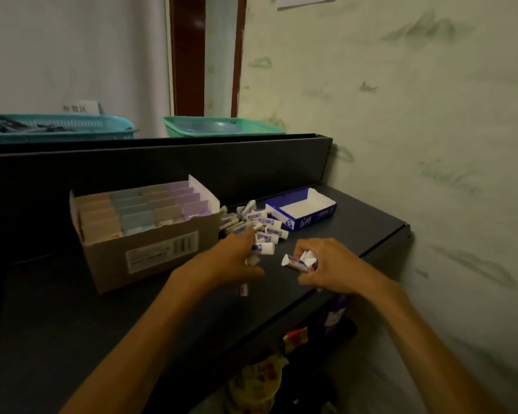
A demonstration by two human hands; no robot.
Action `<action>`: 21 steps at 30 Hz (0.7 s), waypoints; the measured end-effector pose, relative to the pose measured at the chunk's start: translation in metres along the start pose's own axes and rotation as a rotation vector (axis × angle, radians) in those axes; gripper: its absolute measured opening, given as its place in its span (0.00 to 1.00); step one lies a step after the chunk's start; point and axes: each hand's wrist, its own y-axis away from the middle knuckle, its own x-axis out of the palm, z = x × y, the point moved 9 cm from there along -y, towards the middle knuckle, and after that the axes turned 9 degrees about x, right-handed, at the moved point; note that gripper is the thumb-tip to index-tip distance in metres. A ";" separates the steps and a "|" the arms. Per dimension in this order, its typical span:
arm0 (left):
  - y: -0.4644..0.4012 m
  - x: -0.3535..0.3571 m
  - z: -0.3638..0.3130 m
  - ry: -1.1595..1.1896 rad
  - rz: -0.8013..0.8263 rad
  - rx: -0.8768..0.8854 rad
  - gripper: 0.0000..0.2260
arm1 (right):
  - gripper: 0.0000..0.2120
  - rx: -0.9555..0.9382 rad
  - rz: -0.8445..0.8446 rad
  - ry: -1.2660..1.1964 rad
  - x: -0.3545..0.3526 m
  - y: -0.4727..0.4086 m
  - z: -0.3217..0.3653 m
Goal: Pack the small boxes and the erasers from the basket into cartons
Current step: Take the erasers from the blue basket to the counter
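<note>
a person's two bare hands are working over a dark surface (356,222). a pile of loose erasers (259,227) is lying just right of a brown carton (150,252) holding rows of small boxes (144,206). the left hand (237,261) is reaching into the pile, fingers curling around erasers. right of the pile, the right hand (323,268) is gripping several erasers. a blue and white carton (302,209) is sitting open just behind the pile.

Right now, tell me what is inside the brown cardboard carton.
The brown carton holds small boxes standing in rows: tan, blue-grey and purple. Its front wall hides their lower parts and the bottom.
</note>
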 end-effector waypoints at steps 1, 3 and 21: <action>-0.017 -0.002 0.004 0.005 -0.022 -0.010 0.21 | 0.13 -0.005 0.007 0.004 -0.003 -0.016 -0.006; -0.048 -0.008 0.011 -0.022 -0.058 -0.032 0.24 | 0.13 -0.023 0.011 -0.013 -0.010 -0.046 -0.016; -0.123 -0.036 0.090 -0.276 -0.165 -0.554 0.27 | 0.19 -0.472 0.153 0.082 -0.013 -0.228 0.018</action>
